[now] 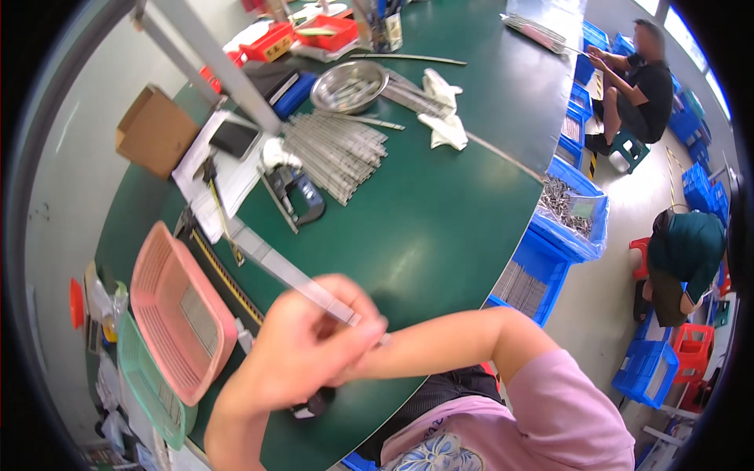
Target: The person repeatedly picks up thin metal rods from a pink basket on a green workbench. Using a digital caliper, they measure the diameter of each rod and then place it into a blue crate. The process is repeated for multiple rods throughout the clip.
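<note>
Strip (290,272) slants over the desk (440,259), pinched near one end by my left hand (297,344) — probably to steady it — while I cannot tell whether my mostly hidden right hand (356,369) grips anything.

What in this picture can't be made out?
In the head view:
Right hand: mostly hidden behind the left hand.
Grey strip: partly covered by its fingers.
Dark object below: partly behind that hand.
Pieces in the steel bowl: too small to identify.
Pink shirt: cut by lower edge.
</note>
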Action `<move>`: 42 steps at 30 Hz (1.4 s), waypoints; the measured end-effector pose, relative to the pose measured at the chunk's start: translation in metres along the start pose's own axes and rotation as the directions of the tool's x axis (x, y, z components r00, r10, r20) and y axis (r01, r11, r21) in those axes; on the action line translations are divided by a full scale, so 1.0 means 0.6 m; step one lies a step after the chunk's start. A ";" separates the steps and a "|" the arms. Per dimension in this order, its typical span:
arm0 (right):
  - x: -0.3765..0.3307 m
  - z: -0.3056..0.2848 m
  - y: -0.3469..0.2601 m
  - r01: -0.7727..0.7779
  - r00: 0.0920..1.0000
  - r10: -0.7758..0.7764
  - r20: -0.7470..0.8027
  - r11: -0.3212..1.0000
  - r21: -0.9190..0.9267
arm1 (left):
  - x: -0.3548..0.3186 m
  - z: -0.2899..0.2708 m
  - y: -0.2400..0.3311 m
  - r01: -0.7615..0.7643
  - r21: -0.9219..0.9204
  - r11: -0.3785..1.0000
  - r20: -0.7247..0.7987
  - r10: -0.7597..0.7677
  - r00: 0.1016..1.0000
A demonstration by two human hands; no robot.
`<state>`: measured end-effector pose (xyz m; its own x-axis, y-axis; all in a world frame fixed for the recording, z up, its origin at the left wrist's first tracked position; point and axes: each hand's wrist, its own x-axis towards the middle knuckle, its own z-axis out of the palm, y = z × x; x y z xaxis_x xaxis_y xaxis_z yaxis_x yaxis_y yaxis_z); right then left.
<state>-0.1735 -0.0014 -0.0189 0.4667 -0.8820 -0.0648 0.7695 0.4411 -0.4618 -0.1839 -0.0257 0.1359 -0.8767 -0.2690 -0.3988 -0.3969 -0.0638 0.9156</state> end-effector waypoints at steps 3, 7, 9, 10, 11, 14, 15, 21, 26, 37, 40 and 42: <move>0.011 0.023 -0.002 -0.167 0.986 0.167 0.012 0.985 0.040 | 0.135 0.019 0.030 -0.020 0.138 0.990 0.143 0.000 0.990; 0.008 0.018 -0.006 -0.191 0.982 0.191 0.000 0.981 0.022 | 0.331 0.041 0.029 0.010 -0.054 0.999 0.216 0.002 0.976; 0.024 -0.010 0.011 -0.097 0.994 0.097 0.051 0.995 -0.002 | 0.411 0.068 0.033 0.066 -0.091 0.994 0.200 -0.046 0.979; 0.019 0.000 0.007 -0.111 0.993 0.111 0.041 0.994 -0.004 | 0.433 0.060 0.034 0.087 -0.117 0.989 0.167 -0.066 0.984; 0.015 0.006 0.004 -0.119 0.992 0.119 0.028 0.993 -0.006 | 0.455 0.056 0.034 0.109 -0.146 0.983 0.143 -0.088 0.986; 0.008 0.020 0.000 -0.134 0.991 0.134 0.011 0.991 -0.010 | 0.511 0.033 0.030 0.184 -0.216 0.959 0.106 -0.164 0.981; 0.007 0.022 -0.003 -0.135 0.991 0.135 0.007 0.991 -0.010 | 0.523 0.026 0.031 0.207 -0.219 0.953 0.085 -0.193 0.978; -0.001 0.030 -0.010 -0.073 0.995 0.072 -0.063 0.997 -0.017 | 0.510 -0.017 0.046 0.236 -0.174 0.956 -0.089 -0.254 0.963; 0.009 0.010 -0.010 -0.211 0.977 0.212 -0.029 0.977 0.025 | 0.359 -0.058 0.035 0.001 0.063 0.998 -0.136 0.007 0.991; 0.005 0.018 -0.014 -0.134 0.991 0.133 -0.014 0.986 -0.095 | -0.082 -0.251 -0.072 0.059 0.326 0.944 -0.749 0.220 0.625; -0.008 0.022 -0.021 -0.094 0.996 0.093 -0.014 0.991 -0.096 | -0.156 -0.284 -0.133 0.424 0.655 0.625 -0.731 0.383 0.565; -0.011 0.025 -0.018 -0.067 0.997 0.065 -0.034 0.996 -0.055 | -0.188 -0.303 -0.174 0.587 0.610 0.532 -0.782 0.283 0.555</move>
<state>-0.1787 0.0022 -0.0002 0.5007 -0.8566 -0.1249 0.7115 0.4894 -0.5042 0.0056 -0.1637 0.0946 -0.3866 -0.9190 0.0778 -0.8919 0.3940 0.2220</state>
